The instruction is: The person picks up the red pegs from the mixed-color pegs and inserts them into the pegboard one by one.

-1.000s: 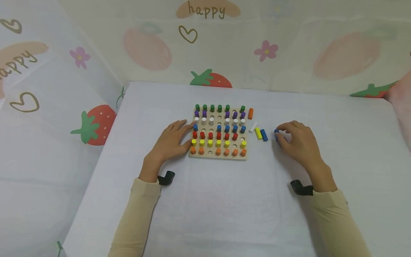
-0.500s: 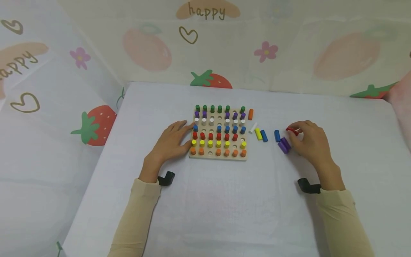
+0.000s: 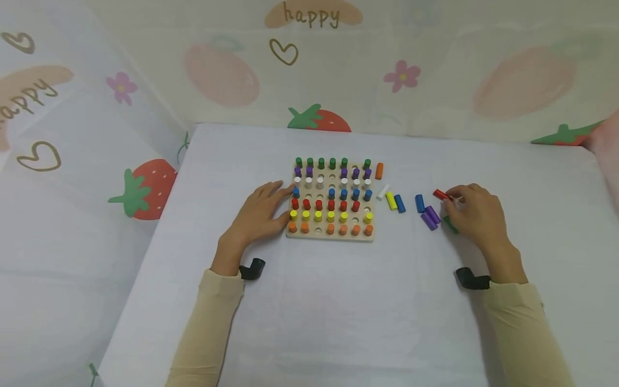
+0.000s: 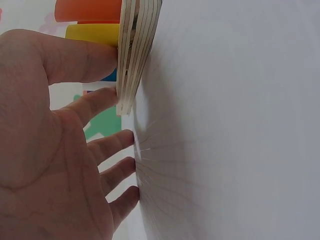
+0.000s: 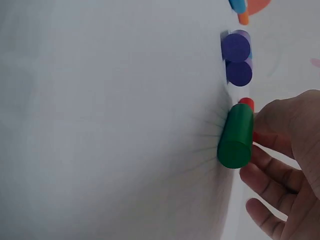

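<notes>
A wooden pegboard bears rows of upright pegs in green, purple, white, blue, red, yellow and orange, with a few bare holes. Against its left edge rest the thumb and index fingertip of my left hand; the other fingers are extended on the table. My right hand pinches one end of a red peg between thumb and fingers, low at the table. Close under this hand lies a green peg, which partly covers the red one in the right wrist view. Two purple pegs lie side by side just left.
Loose on the table right of the board are a blue peg beside the purple ones, another blue peg, a yellow peg, a white peg and an orange peg. A patterned cloth wall stands behind.
My right hand has moved rightward from the blue peg to the red one, uncovering the purple pegs and then the green one. My left hand stays at the board.
</notes>
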